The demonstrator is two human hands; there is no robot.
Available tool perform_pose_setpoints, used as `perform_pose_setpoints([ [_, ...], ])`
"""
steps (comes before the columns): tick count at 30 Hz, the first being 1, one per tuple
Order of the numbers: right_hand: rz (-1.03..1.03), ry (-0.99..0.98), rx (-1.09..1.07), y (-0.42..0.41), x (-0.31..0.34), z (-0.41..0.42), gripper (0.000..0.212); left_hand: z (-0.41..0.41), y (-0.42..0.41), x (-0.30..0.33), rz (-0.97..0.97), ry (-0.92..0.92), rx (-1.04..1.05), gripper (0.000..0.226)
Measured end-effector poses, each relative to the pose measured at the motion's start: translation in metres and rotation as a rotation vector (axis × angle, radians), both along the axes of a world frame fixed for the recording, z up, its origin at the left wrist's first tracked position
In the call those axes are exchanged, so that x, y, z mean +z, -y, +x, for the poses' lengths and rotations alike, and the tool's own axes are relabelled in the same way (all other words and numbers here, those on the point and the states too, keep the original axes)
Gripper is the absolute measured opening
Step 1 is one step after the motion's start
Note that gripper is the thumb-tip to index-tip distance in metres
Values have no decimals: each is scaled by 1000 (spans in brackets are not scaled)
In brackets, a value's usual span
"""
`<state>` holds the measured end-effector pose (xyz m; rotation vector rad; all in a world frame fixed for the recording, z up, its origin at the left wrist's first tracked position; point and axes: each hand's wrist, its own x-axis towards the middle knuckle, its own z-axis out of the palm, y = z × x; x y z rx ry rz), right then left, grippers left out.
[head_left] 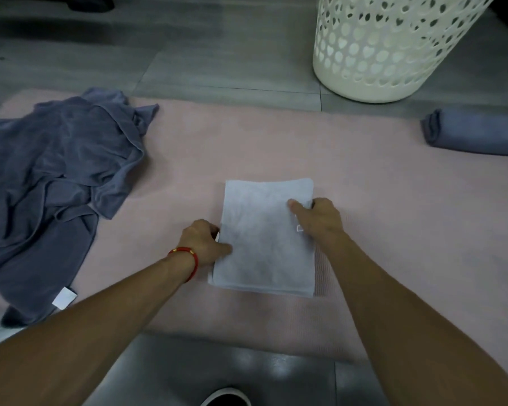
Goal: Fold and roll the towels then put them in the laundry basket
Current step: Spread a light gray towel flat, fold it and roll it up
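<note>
A pale, folded white towel (pixel 266 238) lies flat in the middle of a pink mat (pixel 393 200) spread on a grey tiled floor (pixel 217 68). Two bare arms reach in from below. The left hand (pixel 204 244) — a red cord bracelet (pixel 188 260) on its wrist — pinches the towel's left edge, thumb on top and fingers curled beneath. The right hand (pixel 320 218) pinches the right edge nearer the far corner, thumb pressed on the cloth. To the left, a crumpled blue-grey towel (pixel 56 177) sprawls over the mat's edge, a white label showing. At far right lies a rolled blue-grey towel (pixel 475 133). Behind it stands a cream laundry basket (pixel 387 45) pierced with heart-shaped holes — well apart from the white towel.
</note>
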<state>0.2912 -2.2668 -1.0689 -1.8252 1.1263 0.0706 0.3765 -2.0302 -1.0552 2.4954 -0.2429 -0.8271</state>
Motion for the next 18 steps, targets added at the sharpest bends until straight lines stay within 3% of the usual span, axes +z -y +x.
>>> perform_pose_setpoints([
  [7, 130, 144, -53, 13, -9, -3, 42, 9, 18, 2, 88, -108, -44, 53],
  [11, 151, 177, -137, 13, -12, -13, 37, 3, 26, 6, 47, -131, -37, 42],
  [14, 191, 235, -228, 12, 0, -30, 33, -2, 32, 14, 49, -31, -100, 33],
  [18, 355, 464, -508, 13, 30, -82, 31, -2, 64, 37, -219, -44, -154, 32],
])
